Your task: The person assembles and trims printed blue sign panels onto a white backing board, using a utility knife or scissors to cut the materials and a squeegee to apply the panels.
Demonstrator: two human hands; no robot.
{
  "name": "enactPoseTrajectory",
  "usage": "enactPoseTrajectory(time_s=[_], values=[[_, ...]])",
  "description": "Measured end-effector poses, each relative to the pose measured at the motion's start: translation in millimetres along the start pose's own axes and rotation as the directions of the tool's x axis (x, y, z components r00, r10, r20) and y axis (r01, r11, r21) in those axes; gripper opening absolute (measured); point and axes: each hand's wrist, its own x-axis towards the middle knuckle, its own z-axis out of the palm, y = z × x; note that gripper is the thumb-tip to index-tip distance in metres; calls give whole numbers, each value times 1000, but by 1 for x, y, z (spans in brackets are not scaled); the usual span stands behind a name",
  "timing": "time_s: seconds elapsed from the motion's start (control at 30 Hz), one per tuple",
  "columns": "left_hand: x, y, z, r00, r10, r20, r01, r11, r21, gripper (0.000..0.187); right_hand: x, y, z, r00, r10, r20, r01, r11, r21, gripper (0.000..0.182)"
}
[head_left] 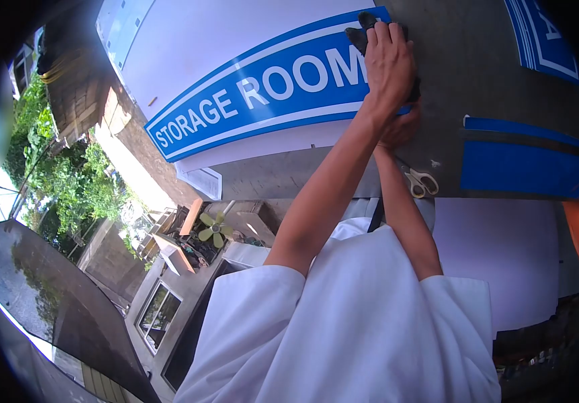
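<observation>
A blue sign (262, 91) with white letters reading "STORAGE ROOM" lies across a white sheet and the dark tabletop. At the sign's right end, my left hand (390, 64) presses down on a crumpled black piece that looks like cloth (360, 39), fingers bent over it. My right hand (400, 129) is just below, by the sign's lower right corner, partly covered by my left wrist. Its fingers are hidden, so its grip does not show. Scissors (422, 183) with pale handles lie on the table near my right forearm.
To the right are a plain blue strip (528, 164) and another blue lettered sign (545, 40). A large white sheet (498, 255) sits at my right side. Off to the left stand a fan (215, 230) with pale blades and assorted clutter, with greenery beyond.
</observation>
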Motion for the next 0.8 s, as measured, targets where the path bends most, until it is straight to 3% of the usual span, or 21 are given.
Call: enactPoseTrajectory(time_s=[0.07,0.2,0.27,0.33,0.4,0.5,0.57,0.6,0.7,0.73,0.8], values=[[-17,-12,-4,1000,17,9,-17,1000,-14,23,-4,0,-5,998,42,50,-39,998,-57,64],[-32,-74,-36,987,63,-146,-58,997,42,36,6,0,-2,999,-28,-37,31,996,79,62],[-40,-116,-63,978,-41,-204,65,992,109,38,4,-1,-5,997,-59,-40,62,994,86,60],[-52,-147,-94,961,-123,-246,199,928,314,32,5,-1,-2,998,-51,-38,53,996,70,59],[-66,-175,-110,951,-132,-280,248,866,434,29,-3,-2,-12,998,-52,-37,54,997,53,59],[-63,-170,-96,875,-389,-287,393,918,-45,38,12,-3,0,998,-40,-43,43,996,76,59],[-60,-134,-74,930,-277,-241,325,927,185,43,4,-1,-6,998,-46,-42,49,996,73,59],[-57,-107,-60,947,-240,-214,282,939,198,46,2,0,-6,1000,-17,-19,19,996,82,62],[-52,-33,-19,998,-40,-40,43,997,71,46,-1,11,-3,1000,-16,25,13,994,112,63],[-53,-14,-11,997,68,44,-67,997,-30,50,2,-1,-22,996,-13,94,0,991,134,62],[-54,20,-8,952,225,210,-170,953,-251,61,-26,54,-4,931,-80,357,60,996,65,57]])
